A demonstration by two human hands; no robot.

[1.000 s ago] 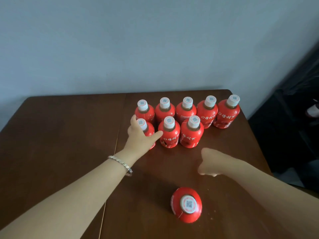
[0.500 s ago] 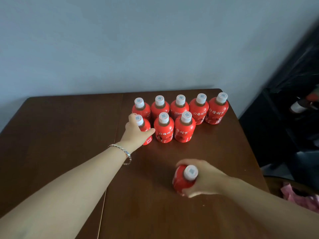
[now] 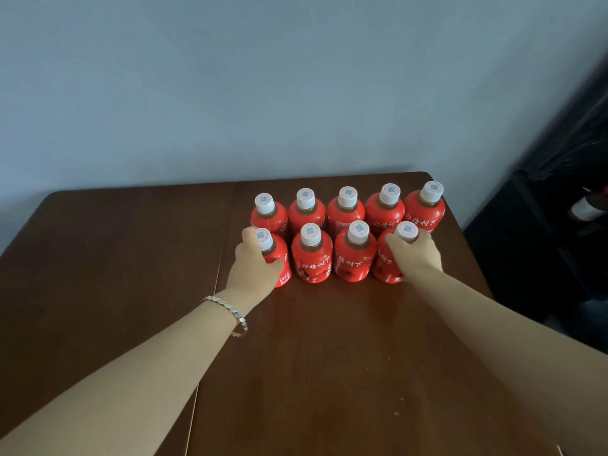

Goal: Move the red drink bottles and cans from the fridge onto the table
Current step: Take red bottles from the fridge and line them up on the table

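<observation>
Our left hand (image 3: 255, 268) and right hand (image 3: 416, 255) each grip an end bottle of the near row.

The left hand's fingers curl round the left end bottle (image 3: 282, 258), thumb across its front. The right hand wraps the right end bottle (image 3: 385, 260) from its outer side, fingertips up by the white cap. Between our two hands stand two more red bottles (image 3: 311, 258), upright and close beside their neighbours. Just beyond our knuckles runs a back row of five bottles (image 3: 345, 213) (all white-capped), packed shoulder to shoulder. Everything stands on the brown table (image 3: 115, 258), towards its far edge by the wall (image 3: 296, 77). A metal bracelet (image 3: 230, 311) sits on the left wrist, just behind the hand.
</observation>
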